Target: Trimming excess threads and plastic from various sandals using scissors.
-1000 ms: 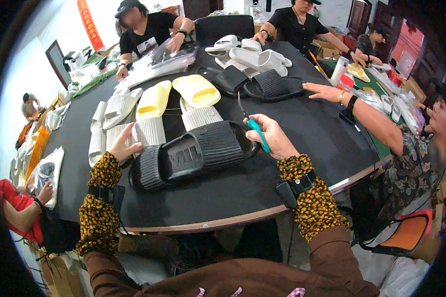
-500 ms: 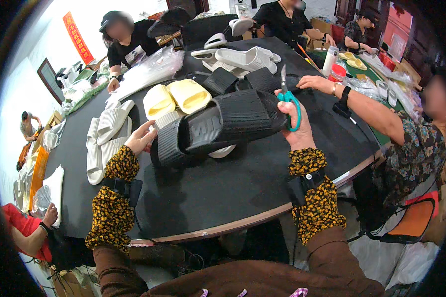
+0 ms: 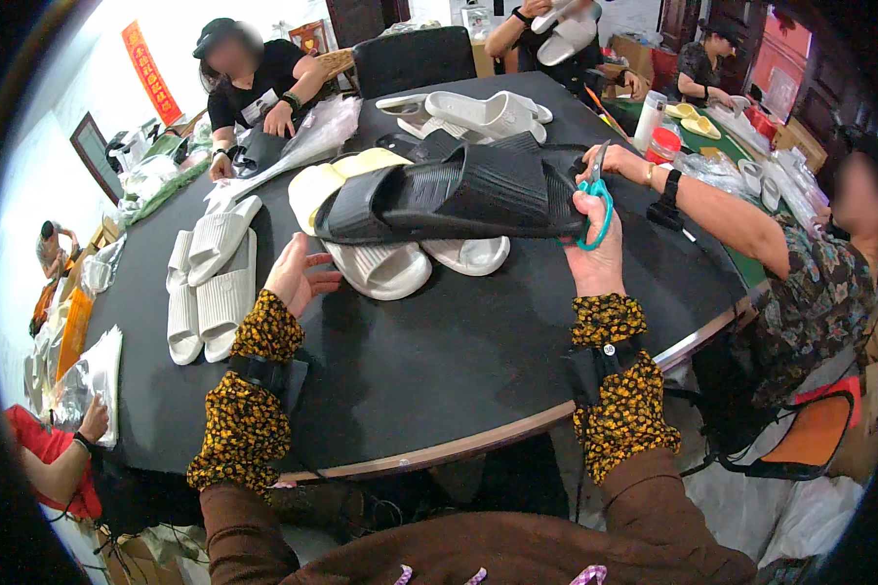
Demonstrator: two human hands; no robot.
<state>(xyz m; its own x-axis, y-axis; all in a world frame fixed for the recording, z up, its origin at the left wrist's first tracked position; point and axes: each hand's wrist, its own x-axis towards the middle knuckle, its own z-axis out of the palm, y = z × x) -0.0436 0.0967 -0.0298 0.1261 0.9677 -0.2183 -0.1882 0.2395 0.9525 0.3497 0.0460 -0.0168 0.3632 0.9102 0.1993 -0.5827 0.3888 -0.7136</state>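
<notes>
A pair of black slides (image 3: 498, 190) hangs over the table, toes to the left. My right hand (image 3: 598, 261) grips their heel end at the right and also holds teal-handled scissors (image 3: 600, 210), blades pointing up. Just below the toe end, my left hand (image 3: 298, 276) is open, its fingers apart and nothing in it. Beneath the black slides lie light grey slides (image 3: 385, 270). Pale yellow slides (image 3: 311, 191) show partly behind the toes. To the left of my left hand rest more light grey slides (image 3: 226, 297).
A co-worker's arm (image 3: 722, 205) reaches in from the right, close to my right hand. Grey slides (image 3: 488, 109) lie at the table's far side. Another person handles a clear plastic bag (image 3: 307, 146) at the far left. A red-lidded jar (image 3: 663, 144) stands at the right.
My left hand has let go of the black slides' toe end and spread its fingers. The slides have swung up and levelled in my right hand. A person at the back has lifted grey slides.
</notes>
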